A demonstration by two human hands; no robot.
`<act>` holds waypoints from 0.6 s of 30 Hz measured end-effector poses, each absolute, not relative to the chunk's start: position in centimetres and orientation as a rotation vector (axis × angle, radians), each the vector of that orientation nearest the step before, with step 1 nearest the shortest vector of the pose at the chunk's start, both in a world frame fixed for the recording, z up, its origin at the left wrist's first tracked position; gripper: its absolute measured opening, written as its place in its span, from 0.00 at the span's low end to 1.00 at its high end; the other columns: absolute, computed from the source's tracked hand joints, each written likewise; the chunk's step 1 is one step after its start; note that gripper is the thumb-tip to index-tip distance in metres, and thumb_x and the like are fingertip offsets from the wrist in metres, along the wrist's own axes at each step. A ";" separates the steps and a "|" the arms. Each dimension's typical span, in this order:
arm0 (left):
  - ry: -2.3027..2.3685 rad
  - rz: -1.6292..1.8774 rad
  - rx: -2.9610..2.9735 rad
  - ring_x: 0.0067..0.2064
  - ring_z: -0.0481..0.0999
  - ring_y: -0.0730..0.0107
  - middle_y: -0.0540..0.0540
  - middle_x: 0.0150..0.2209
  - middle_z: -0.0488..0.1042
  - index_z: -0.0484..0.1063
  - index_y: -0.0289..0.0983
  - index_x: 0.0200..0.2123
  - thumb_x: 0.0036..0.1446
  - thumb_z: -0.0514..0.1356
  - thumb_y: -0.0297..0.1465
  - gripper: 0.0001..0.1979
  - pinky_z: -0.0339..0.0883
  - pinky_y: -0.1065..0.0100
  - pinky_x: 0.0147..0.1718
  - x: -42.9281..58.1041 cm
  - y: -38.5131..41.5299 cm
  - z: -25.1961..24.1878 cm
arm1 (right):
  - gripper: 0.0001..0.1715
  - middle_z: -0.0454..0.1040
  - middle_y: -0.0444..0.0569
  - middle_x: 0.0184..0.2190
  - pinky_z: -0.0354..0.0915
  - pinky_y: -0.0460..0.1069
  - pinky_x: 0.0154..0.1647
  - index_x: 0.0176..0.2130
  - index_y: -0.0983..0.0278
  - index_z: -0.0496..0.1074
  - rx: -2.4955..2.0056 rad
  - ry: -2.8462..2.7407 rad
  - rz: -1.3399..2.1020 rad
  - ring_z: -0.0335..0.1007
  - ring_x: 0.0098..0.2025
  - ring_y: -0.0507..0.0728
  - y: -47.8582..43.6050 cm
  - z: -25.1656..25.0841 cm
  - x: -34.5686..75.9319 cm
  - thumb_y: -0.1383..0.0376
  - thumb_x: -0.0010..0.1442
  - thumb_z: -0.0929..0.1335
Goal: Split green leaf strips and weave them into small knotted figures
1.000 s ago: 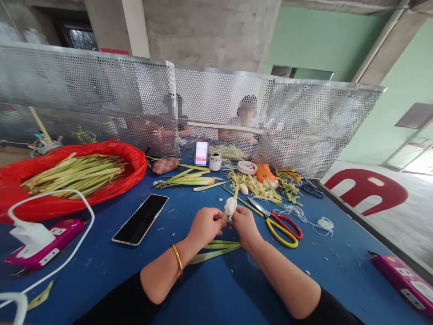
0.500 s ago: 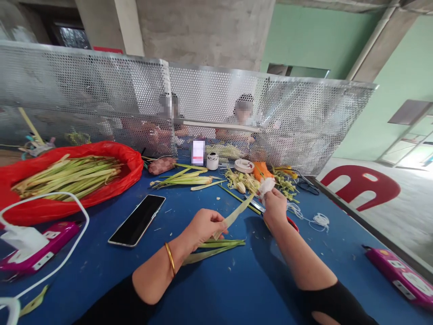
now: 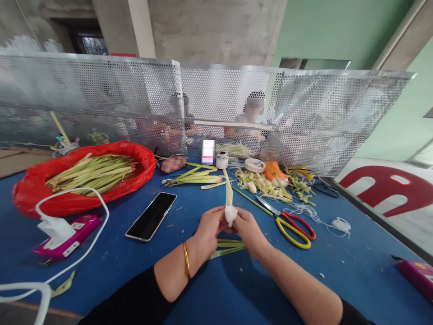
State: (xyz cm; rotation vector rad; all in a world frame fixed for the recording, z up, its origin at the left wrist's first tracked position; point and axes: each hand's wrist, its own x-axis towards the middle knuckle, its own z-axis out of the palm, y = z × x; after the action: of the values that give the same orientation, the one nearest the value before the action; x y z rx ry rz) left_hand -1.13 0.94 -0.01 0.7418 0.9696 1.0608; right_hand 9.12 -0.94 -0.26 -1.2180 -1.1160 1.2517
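Leaf strip (image 3: 228, 192) stands upright out of your two hands, just left of the scissors (image 3: 291, 223) and above the blue table (image 3: 237, 289), with a white wad (image 3: 230, 214) at its lower end. That wad looks loosely packed, so I judge it could slip off or come undone if either pinch eases. The thin strip could also tear or fold if you twist it hard. Your left hand (image 3: 209, 230) is nearly closed, thumb and forefinger pinching the wad from one side. Your right hand (image 3: 248, 230) is curled the same way, fingertips pressed on the wad from the other side. A few loose strips (image 3: 230, 246) lie under your wrists, left of the scissors' handles. A phone (image 3: 151, 215) lies farther left of the scissors, face up.
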 end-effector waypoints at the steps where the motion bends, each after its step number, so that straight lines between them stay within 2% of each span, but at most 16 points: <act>1: 0.943 1.049 0.737 0.25 0.70 0.74 0.48 0.25 0.74 0.76 0.33 0.30 0.40 0.66 0.34 0.13 0.64 0.71 0.26 -1.1 0.9 0.1 | 0.13 0.72 0.43 0.20 0.63 0.45 0.23 0.26 0.63 0.70 -1.230 -1.137 1.257 0.68 0.22 0.52 -0.8 -0.2 9.4 0.55 0.51 0.66; 5: 0.863 1.087 0.781 0.28 0.72 0.71 0.47 0.27 0.75 0.76 0.33 0.30 0.43 0.66 0.39 0.15 0.65 0.70 0.28 -1.5 1.0 0.9 | 0.13 0.68 0.40 0.16 0.62 0.46 0.22 0.24 0.63 0.67 -1.262 -1.272 1.297 0.67 0.18 0.51 -0.4 0.1 10.4 0.55 0.50 0.66; 9: 1.005 1.148 0.803 0.26 0.71 0.71 0.44 0.27 0.76 0.78 0.31 0.29 0.38 0.69 0.38 0.16 0.64 0.69 0.27 -2.2 1.5 1.3 | 0.15 0.70 0.42 0.17 0.62 0.46 0.22 0.24 0.63 0.68 -1.319 -1.470 1.352 0.69 0.19 0.52 -0.9 0.9 10.5 0.54 0.52 0.64; 13: 1.070 1.330 0.728 0.33 0.73 0.69 0.41 0.35 0.78 0.79 0.33 0.32 0.39 0.68 0.39 0.17 0.64 0.71 0.31 -3.3 2.6 1.9 | 0.15 0.72 0.45 0.17 0.62 0.47 0.21 0.23 0.64 0.71 -1.507 -1.649 1.252 0.68 0.19 0.54 -0.5 1.9 12.5 0.56 0.51 0.67; 15: 1.088 1.373 0.654 0.34 0.73 0.70 0.41 0.37 0.78 0.80 0.34 0.33 0.40 0.68 0.38 0.17 0.63 0.72 0.31 -3.9 3.0 2.2 | 0.15 0.73 0.47 0.20 0.63 0.48 0.25 0.25 0.64 0.72 -1.655 -1.641 1.016 0.70 0.24 0.56 0.4 2.4 14.8 0.56 0.54 0.65; 18: 1.090 1.302 0.614 0.34 0.72 0.74 0.43 0.38 0.78 0.80 0.35 0.34 0.41 0.68 0.37 0.16 0.61 0.74 0.29 -4.2 3.1 2.4 | 0.21 0.75 0.58 0.37 0.63 0.54 0.38 0.38 0.66 0.73 -1.859 -1.496 0.553 0.70 0.43 0.66 1.8 2.8 18.8 0.54 0.60 0.60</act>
State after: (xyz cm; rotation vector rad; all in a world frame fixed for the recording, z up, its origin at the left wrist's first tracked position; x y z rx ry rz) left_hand -4.19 3.08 2.41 0.6143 1.0902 1.3015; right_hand 18.80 1.84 2.84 -1.8595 -1.4956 0.5529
